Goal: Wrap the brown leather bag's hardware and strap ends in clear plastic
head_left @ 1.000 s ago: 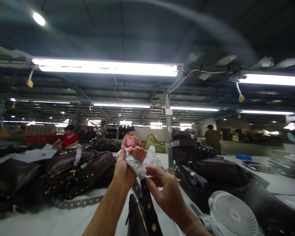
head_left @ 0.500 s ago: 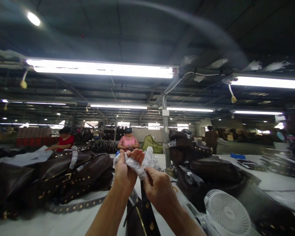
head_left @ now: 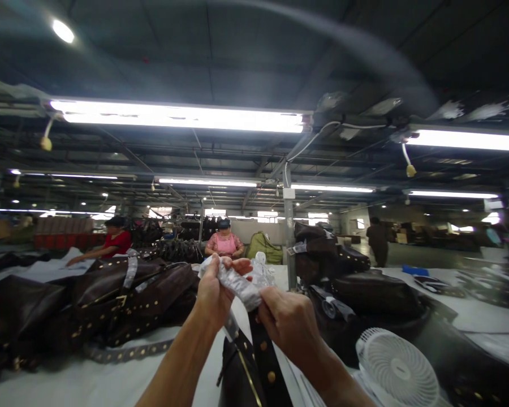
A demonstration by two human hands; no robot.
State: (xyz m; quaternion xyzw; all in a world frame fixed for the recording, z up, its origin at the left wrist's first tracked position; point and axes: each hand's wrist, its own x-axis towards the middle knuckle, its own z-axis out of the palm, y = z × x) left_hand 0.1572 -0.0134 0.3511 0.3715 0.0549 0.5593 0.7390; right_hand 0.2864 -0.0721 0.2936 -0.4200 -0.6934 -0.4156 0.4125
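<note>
- From my end I see the wrap (head_left: 241, 288), crumpled pale plastic, held up above the counter (head_left: 102, 384) between my 2 grips.
- My left grip (head_left: 214, 291) is curled around its upper part, thumb on the near side, other fingers loosely spread behind.
- My right grip (head_left: 290, 316) is closed in a pinch at the lower end; knuckles hide part of the contact.
- Beneath are a studded strap (head_left: 268, 362) and a dark bag (head_left: 233, 381); I can't tell whether the wrap is joined to the strap.
- I judge the step in hand to be shaping the plastic; the next move calls for a steady left palm and light right-hand tension.
- Writing: I can read none; the fan (head_left: 401, 367) has 1 small hub mark, too blurred.
</note>
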